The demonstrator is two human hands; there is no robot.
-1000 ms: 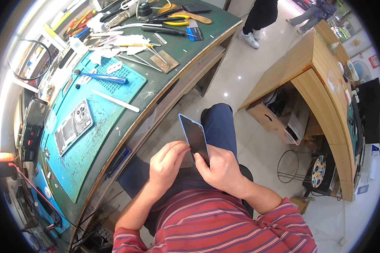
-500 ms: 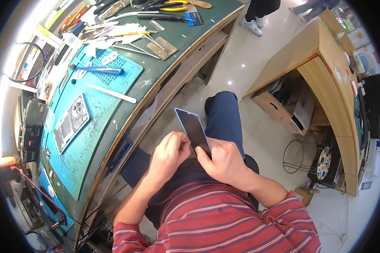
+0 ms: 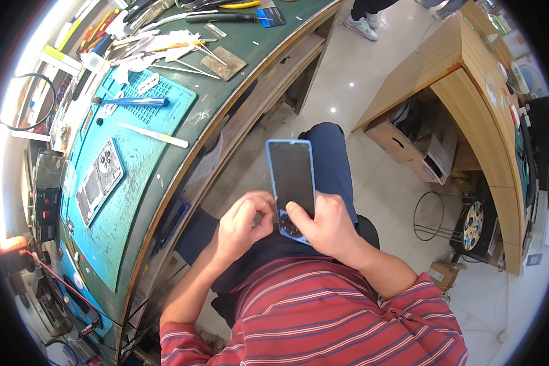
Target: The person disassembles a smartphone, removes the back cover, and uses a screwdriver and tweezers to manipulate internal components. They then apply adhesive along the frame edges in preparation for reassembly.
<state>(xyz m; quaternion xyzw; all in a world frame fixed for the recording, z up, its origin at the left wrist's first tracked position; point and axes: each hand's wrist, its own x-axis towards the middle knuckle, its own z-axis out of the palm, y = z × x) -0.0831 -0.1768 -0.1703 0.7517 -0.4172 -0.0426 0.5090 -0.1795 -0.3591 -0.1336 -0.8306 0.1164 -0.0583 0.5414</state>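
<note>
My right hand (image 3: 330, 227) grips a phone (image 3: 291, 171) with a blue frame and a dark front, its thumb lying across the lower part. At the phone's lower end, a dark round part (image 3: 290, 226) shows inside the blue edge, partly covered by the thumb. Close beside the lower left edge is my left hand (image 3: 248, 221), fingers curled in a pinch; what they hold, if anything, is hidden. On the bench to the left, an opened phone body (image 3: 100, 182) with a camera block lies on a teal work mat (image 3: 146, 143).
Above that phone body lie a white stick-like tool (image 3: 154, 135) and a blue-handled tool (image 3: 134, 102). Tweezers, papers and pliers crowd the bench's (image 3: 256, 61) far end. A wooden desk (image 3: 421, 67) stands right, with a cardboard box (image 3: 402, 146) under it. Another person's shoes (image 3: 361, 27) are beyond.
The phone has turned more upright and faces me more, so its lower end with the round part now shows. My left hand stays pinched close to its left edge.
</note>
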